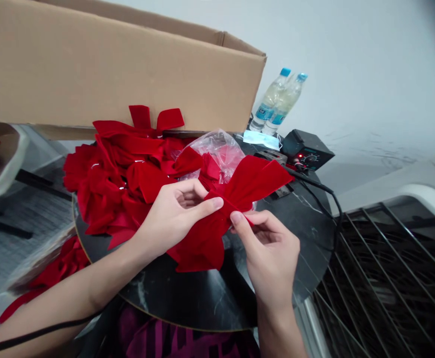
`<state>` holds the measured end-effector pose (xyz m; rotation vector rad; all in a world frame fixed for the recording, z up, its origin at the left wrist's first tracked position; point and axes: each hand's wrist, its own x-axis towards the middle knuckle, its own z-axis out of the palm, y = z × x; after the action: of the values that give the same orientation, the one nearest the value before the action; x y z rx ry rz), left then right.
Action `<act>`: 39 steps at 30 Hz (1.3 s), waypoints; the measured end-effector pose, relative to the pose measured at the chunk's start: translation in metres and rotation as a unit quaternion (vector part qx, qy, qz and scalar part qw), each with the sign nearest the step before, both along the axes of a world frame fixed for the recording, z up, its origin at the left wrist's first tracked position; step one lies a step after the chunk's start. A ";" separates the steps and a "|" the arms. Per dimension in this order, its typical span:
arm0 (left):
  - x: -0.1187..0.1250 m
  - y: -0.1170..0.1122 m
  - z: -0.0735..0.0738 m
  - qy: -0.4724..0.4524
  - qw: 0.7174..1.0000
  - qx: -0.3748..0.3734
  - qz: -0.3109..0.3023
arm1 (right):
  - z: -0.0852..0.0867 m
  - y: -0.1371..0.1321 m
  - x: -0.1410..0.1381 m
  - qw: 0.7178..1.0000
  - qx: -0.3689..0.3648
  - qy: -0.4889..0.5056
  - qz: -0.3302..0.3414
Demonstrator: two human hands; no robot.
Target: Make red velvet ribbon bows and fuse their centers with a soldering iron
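Note:
Over the front of the round table, a red velvet bow (206, 238) is held between my two hands. My left hand (182, 209) pinches it near its gathered middle, thumb on top. On the other side of that middle, my right hand (264, 238) grips the bow between thumb and bent fingers. Its loops and tails spread toward the upper right and the lower left. Just behind lies a heap of red velvet bows (124, 174), with small shiny bits among them. A clear plastic bag (217, 146) with red fabric in it rests against the heap.
A large cardboard box (128, 69) stands behind the heap. Two water bottles (277, 107), a blue face mask (261, 139) and a black control unit (307, 151) with a lit red light and cable sit at the back right of the black marbled table (299, 263). A slatted metal rack (385, 278) stands right.

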<state>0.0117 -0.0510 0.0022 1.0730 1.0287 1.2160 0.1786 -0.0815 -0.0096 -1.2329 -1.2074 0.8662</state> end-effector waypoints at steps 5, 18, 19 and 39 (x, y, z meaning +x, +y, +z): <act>0.001 -0.001 -0.002 0.023 0.999 0.042 0.015 | -0.003 0.000 -0.003 1.000 0.008 0.011 -0.010; 0.005 0.002 -0.007 -0.053 0.998 0.040 0.013 | -0.008 0.002 -0.008 0.997 0.061 0.022 -0.029; 0.003 0.004 -0.006 -0.077 0.997 0.020 0.000 | -0.008 0.001 -0.008 0.997 0.066 0.021 -0.025; -0.005 0.006 -0.010 -0.053 0.995 -0.005 -0.080 | -0.001 0.012 0.022 0.984 0.127 -0.090 0.088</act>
<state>0.0066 -0.0451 -0.0078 1.0500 0.8506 1.1254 0.2006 -0.0699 -0.0109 -1.0241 -1.5401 0.7132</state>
